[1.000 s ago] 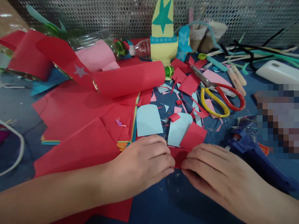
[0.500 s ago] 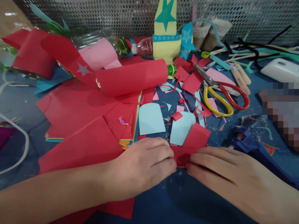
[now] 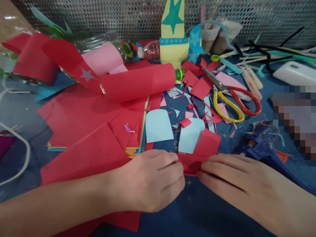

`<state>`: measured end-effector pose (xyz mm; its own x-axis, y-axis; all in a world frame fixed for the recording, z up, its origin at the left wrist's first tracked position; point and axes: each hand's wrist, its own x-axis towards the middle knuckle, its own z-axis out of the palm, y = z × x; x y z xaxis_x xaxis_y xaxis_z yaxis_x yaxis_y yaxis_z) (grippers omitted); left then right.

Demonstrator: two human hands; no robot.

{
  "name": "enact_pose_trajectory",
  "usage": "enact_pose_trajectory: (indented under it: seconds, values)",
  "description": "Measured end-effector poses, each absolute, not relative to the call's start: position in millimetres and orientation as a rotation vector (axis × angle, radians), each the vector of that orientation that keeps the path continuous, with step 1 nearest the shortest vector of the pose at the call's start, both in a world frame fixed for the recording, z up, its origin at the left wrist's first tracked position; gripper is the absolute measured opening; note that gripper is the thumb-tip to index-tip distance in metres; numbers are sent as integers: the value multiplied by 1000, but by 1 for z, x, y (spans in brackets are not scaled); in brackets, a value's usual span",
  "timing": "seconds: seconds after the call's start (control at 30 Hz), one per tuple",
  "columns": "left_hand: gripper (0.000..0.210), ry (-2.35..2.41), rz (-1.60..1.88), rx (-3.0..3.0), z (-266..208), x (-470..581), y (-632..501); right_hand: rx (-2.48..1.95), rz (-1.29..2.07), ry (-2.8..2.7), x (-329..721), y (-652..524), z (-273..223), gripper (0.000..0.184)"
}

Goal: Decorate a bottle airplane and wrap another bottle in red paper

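Note:
A folded strip of red paper (image 3: 190, 164) lies near the table's front, between my two hands. My left hand (image 3: 156, 179) has its fingers curled down on the strip's left end. At the other end, the fingers of my right hand (image 3: 229, 177) are pressed together on the paper, their tips partly hidden. Just beyond lie a light blue rounded paper piece (image 3: 159, 126), a second light blue piece (image 3: 189, 136) and a small red paper square (image 3: 207, 143) overlapping it. Left of my left hand is a stack of red sheets (image 3: 86, 151).
A red paper-wrapped bottle (image 3: 140, 82) lies behind the stack. Scissors (image 3: 229, 92) with red and yellow handles rest among paper scraps. A blue glue gun (image 3: 264, 151) is beside my right hand. A yellow paper rocket (image 3: 174, 49) stands by the metal mesh (image 3: 98, 16).
My left hand has shifted slightly down and left, and its fingers are more curled. More of the red strip shows between my hands. The view has moved slightly.

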<state>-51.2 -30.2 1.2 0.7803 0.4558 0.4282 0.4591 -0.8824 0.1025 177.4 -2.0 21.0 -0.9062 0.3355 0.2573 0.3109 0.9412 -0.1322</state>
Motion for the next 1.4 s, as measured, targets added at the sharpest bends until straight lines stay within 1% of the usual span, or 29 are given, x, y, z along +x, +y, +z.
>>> enact_pose_trajectory:
  seconds: [0.2,0.3,0.53,0.67,0.77,0.83,0.9,0.97,1.07,1.2,1.3,1.4]
  values:
    - [10,-785,-766,-2932,0,-50,-30,-517,75,-2791,176,-4,25,52]
    - [13,-832,-733,-2968,0,-49,-30,-512,51,-2800,176,-6,24,52]
    - [19,-816,-652,-3003,7,-51,-33,-438,-89,-2796,180,-13,20,44]
    - [21,-806,-686,-3014,6,-51,-31,-449,-55,-2795,180,-12,19,44]
    - [17,-892,-725,-3003,0,-50,-29,-459,-32,-2789,179,-11,17,42]
    - [16,-933,-688,-3012,-3,-50,-28,-480,-30,-2794,179,-11,15,40]
    - [20,-961,-648,-3048,-4,-49,-28,-526,-27,-2805,178,-11,13,39]
    - [25,-1008,-657,-3117,-2,-48,-27,-608,-10,-2797,176,-10,10,36]
    - [27,-1145,-779,-3200,1,-47,-26,-745,59,-2762,173,-9,7,30]
    - [21,-1427,-933,-3189,2,-45,-26,-855,264,-2758,173,-9,5,22]
    - [18,-1535,-951,-3198,3,-45,-26,-911,395,-2740,174,-9,7,18]
    - [12,-1597,-930,-3208,4,-45,-25,-915,437,-2732,174,-10,8,18]
